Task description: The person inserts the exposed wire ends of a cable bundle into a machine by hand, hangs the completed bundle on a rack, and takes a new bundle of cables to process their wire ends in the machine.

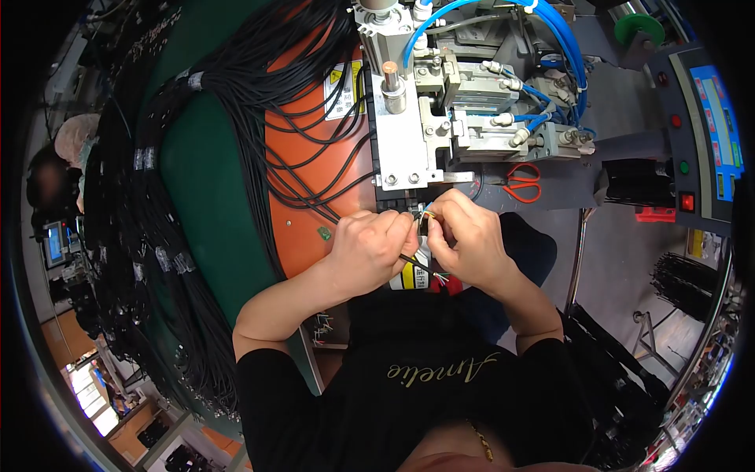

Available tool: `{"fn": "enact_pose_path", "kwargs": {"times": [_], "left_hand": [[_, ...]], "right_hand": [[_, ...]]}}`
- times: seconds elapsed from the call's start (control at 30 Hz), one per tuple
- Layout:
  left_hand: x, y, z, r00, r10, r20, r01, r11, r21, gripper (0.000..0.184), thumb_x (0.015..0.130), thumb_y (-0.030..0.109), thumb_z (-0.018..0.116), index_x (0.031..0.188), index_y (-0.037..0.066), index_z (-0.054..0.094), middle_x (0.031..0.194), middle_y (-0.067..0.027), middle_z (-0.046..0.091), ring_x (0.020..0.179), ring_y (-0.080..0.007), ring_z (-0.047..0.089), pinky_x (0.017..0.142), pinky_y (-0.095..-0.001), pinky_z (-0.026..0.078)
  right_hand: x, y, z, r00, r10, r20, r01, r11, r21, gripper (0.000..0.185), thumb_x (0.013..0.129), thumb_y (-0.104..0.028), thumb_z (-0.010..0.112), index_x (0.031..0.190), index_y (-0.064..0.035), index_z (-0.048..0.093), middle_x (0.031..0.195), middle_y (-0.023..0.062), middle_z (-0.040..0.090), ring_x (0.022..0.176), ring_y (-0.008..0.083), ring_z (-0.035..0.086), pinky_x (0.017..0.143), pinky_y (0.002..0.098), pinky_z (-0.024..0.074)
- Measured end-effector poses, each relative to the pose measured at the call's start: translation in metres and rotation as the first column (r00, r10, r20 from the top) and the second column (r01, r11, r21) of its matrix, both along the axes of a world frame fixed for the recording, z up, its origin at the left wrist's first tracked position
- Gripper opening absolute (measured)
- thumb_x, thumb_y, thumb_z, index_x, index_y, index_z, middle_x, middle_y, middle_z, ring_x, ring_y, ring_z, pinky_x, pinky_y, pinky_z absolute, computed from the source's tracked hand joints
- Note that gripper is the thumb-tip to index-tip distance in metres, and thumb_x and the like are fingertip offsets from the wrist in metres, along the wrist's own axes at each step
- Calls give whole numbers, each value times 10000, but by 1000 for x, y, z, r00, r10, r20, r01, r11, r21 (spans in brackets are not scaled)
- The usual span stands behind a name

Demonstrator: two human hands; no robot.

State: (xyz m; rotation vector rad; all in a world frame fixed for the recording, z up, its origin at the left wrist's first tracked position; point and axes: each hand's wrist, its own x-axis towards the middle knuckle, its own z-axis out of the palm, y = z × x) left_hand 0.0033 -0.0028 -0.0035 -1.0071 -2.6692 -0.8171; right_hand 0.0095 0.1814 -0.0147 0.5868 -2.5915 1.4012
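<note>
My left hand [371, 245] is closed around a black cable [417, 263], whose cut end with several thin coloured wires [442, 278] sticks out below the fingers. Opposite it, the fingertips of my right hand [469, 237] pinch fine yellow and green wires [427, 213]. Both hands meet just under the front of a metal pneumatic press [403, 149]. Whether the pinched wires belong to the same cable is hidden by the fingers.
Long black cables [248, 102] lie bundled across the orange plate [314, 149] and green table [197, 197] on the left. Red-handled scissors [522, 184] lie right of the press. A control panel [712, 141] stands at far right. Blue air hoses [578, 47] arch above. Another person [51, 177] is at far left.
</note>
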Motion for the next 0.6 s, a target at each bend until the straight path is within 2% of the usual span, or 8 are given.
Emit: {"fn": "enact_pose_path", "kwargs": {"times": [0.13, 0.23, 0.3, 0.4, 0.6], "left_hand": [[0, 1, 0, 1000, -2, -3, 2, 1000, 22, 102, 780, 77, 676, 831, 34, 598, 602, -55, 525, 460, -244, 535, 443, -351, 417], [1, 0, 3, 1000, 2, 19, -2, 1000, -9, 121, 780, 61, 675, 882, 23, 623, 666, -61, 557, 506, -237, 559, 468, -345, 440], [0, 0, 6, 1000, 14, 13, -14, 1000, 22, 209, 770, 25, 674, 976, 9, 646, 774, -75, 584, 601, -233, 593, 514, -336, 470], [2, -4, 6, 995, -10, 95, 10, 1000, 11, 309, 747, -15, 668, 1055, 4, 650, 863, -85, 591, 693, -235, 610, 562, -333, 492], [-1, -6, 0, 993, -10, 115, 6, 999, 39, 372, 690, -40, 659, 1058, 8, 652, 839, -74, 579, 686, -235, 589, 569, -341, 484]], "right_hand": [[1, 0, 1, 1000, -3, 4, 3, 1000, -12, 84, 773, 10, 647, 836, 11, 591, 767, 94, 579, 522, 228, 572, 476, 307, 450], [-1, 1, -2, 997, -21, -69, 24, 999, 46, 74, 776, 4, 648, 828, 7, 595, 771, 92, 585, 528, 239, 579, 478, 316, 451], [-2, 3, -2, 997, -6, -76, 17, 989, 144, 68, 778, -9, 654, 823, 2, 604, 777, 91, 593, 542, 254, 588, 486, 329, 457], [0, 3, -4, 999, -1, -41, 6, 990, 140, 59, 780, -17, 655, 815, -3, 610, 778, 91, 597, 552, 265, 593, 495, 341, 462], [-2, -2, -12, 994, -57, -88, 63, 996, 63, 50, 783, 5, 652, 822, -4, 623, 778, 94, 604, 563, 266, 601, 499, 340, 465]]}}
